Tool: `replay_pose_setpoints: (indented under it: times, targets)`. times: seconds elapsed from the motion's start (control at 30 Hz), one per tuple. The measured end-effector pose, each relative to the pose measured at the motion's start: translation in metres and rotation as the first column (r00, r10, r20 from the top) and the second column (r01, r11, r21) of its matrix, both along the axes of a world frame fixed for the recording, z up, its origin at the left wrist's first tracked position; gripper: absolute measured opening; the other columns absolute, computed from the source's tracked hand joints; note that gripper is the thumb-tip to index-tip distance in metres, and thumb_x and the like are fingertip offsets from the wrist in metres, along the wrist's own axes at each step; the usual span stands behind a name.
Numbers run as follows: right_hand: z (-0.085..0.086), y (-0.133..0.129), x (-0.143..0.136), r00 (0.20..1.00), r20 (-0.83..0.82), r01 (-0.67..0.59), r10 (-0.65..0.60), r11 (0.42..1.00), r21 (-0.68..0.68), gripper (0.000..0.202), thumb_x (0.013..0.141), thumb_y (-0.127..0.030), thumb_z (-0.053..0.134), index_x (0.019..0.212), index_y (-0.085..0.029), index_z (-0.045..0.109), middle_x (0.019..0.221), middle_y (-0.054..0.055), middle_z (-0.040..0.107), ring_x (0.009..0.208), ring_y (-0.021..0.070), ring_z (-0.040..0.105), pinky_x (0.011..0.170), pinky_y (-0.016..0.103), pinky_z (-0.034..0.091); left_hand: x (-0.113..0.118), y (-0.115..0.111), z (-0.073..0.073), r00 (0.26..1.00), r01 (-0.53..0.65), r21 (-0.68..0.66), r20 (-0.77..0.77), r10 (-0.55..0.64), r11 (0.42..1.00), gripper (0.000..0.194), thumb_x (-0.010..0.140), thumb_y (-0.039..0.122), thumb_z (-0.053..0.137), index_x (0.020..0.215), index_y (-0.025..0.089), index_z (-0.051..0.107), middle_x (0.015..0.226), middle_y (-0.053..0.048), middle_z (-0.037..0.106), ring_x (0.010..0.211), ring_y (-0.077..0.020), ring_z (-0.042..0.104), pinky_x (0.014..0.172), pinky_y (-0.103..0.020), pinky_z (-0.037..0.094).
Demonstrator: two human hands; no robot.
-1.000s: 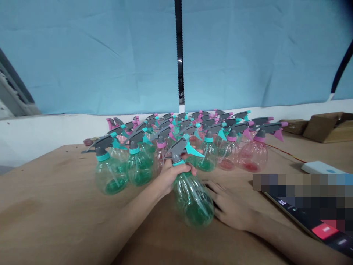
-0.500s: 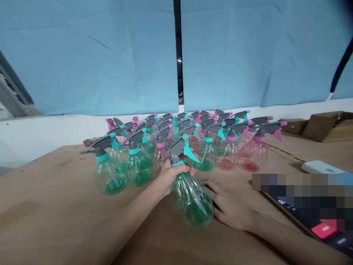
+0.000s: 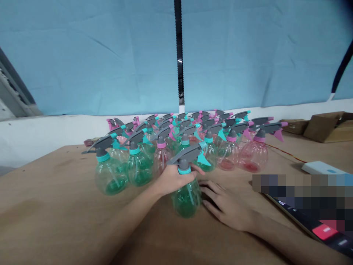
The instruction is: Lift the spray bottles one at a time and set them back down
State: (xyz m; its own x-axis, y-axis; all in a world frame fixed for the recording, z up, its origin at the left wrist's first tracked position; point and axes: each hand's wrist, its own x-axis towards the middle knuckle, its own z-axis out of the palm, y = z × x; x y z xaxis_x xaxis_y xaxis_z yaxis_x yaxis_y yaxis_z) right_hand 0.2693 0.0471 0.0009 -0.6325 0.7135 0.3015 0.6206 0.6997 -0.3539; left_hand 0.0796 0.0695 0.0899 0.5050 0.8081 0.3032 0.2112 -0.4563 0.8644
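Near the middle of the table, my left hand (image 3: 175,179) is wrapped round the neck of a green spray bottle (image 3: 186,200) with a grey and teal spray head. The bottle is nearly upright, its nozzle pointing right. My right hand (image 3: 223,202) rests low on the table just right of this bottle, fingers spread and fingertips close to its side; whether they touch it I cannot tell. Behind stand several more spray bottles in rows, among them a green one (image 3: 139,167) to the left and a pink one (image 3: 253,156) to the right.
A tablet or phone (image 3: 298,217), partly pixelated, lies at the right. Beyond it are a white box-shaped device (image 3: 317,167) with a thin cable and an open cardboard box (image 3: 327,127). A blue cloth (image 3: 110,55) hangs behind the wooden table (image 3: 55,206).
The held bottle has gone from tilted to nearly upright, its base moving left and its spray head a little lower and right. My right hand has hardly moved.
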Motion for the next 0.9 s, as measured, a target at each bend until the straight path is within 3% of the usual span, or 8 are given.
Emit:
replay_pose_setpoints:
  times: [0.07,0.13,0.23,0.4,0.53,0.63,0.73,0.9]
  targets:
    - [0.000,0.000,0.000,1.000,0.010,0.003,-0.003,1.000,0.004,0.031,0.089,-0.023,0.042,0.118,-0.017,0.049,0.118,0.011,0.051,0.109,0.0234,0.048,0.096,0.043,0.040,0.002,0.002,-0.008,0.989,-0.148,0.131,0.050,0.142,0.980,0.011,0.073,0.021,0.060,0.083,0.016,0.062,0.088,-0.006,0.066,0.085,-0.0205,0.059,0.081,-0.034,0.043]
    - [-0.002,0.001,0.000,0.999,0.014,0.029,-0.029,1.000,0.006,0.032,0.089,-0.024,0.042,0.119,-0.016,0.049,0.117,0.012,0.052,0.109,0.0241,0.049,0.096,0.043,0.040,0.002,0.005,-0.022,0.951,-0.309,0.257,0.086,0.297,0.916,0.022,0.071,0.025,0.065,0.089,0.015,0.059,0.093,-0.008,0.063,0.090,-0.0224,0.058,0.085,-0.037,0.041]
    - [-0.007,0.002,0.000,0.996,-0.018,0.088,-0.088,0.996,-0.006,0.036,0.088,-0.024,0.042,0.123,-0.015,0.043,0.121,0.014,0.050,0.113,0.0252,0.047,0.097,0.045,0.039,-0.002,0.011,-0.047,0.912,-0.397,0.436,0.088,0.400,0.808,0.049,0.071,0.031,0.067,0.113,0.016,0.046,0.112,-0.012,0.054,0.108,-0.0261,0.050,0.094,-0.041,0.037]
    - [-0.018,0.005,-0.001,0.979,-0.122,0.164,-0.166,0.986,-0.029,0.053,0.087,-0.023,0.040,0.137,-0.018,0.022,0.134,0.015,0.039,0.123,0.0252,0.040,0.101,0.047,0.036,-0.010,0.018,-0.073,0.885,-0.342,0.640,-0.028,0.465,0.688,0.078,0.080,0.033,0.058,0.140,0.022,0.009,0.144,-0.016,0.016,0.134,-0.0312,0.017,0.106,-0.049,0.022]
    - [-0.022,0.005,-0.001,0.979,-0.137,0.152,-0.153,0.988,-0.022,0.064,0.087,-0.024,0.039,0.143,-0.021,0.007,0.143,0.014,0.029,0.130,0.0244,0.031,0.105,0.047,0.030,-0.010,0.017,-0.075,0.867,-0.313,0.674,-0.084,0.491,0.669,0.082,0.084,0.032,0.053,0.142,0.029,-0.004,0.147,-0.014,0.004,0.136,-0.0337,0.010,0.106,-0.053,0.022]
    - [-0.020,0.004,-0.001,0.983,-0.100,0.153,-0.155,0.988,-0.026,0.061,0.088,-0.025,0.038,0.143,-0.019,0.012,0.143,0.014,0.030,0.130,0.0245,0.032,0.104,0.047,0.031,-0.010,0.016,-0.074,0.881,-0.236,0.734,-0.114,0.458,0.637,0.078,0.086,0.025,0.050,0.142,0.033,-0.003,0.148,-0.012,0.000,0.136,-0.0338,0.011,0.105,-0.055,0.023]
    - [-0.016,0.003,-0.002,0.982,-0.055,0.179,-0.179,0.984,-0.015,0.055,0.088,-0.028,0.039,0.140,-0.015,0.024,0.139,0.016,0.037,0.126,0.0261,0.037,0.102,0.047,0.034,-0.011,0.016,-0.073,0.885,-0.155,0.773,-0.168,0.434,0.615,0.071,0.085,0.015,0.047,0.140,0.039,0.011,0.149,-0.006,-0.006,0.135,-0.0354,0.011,0.104,-0.057,0.023]
    - [-0.011,0.002,-0.001,0.990,0.033,0.138,-0.139,0.990,0.034,0.039,0.090,-0.027,0.038,0.126,-0.013,0.046,0.130,0.016,0.046,0.123,0.0267,0.040,0.102,0.046,0.035,-0.011,0.021,-0.074,0.864,-0.119,0.750,-0.245,0.441,0.651,0.067,0.084,0.009,0.043,0.141,0.035,0.016,0.150,-0.005,-0.005,0.136,-0.0340,0.008,0.106,-0.056,0.021]
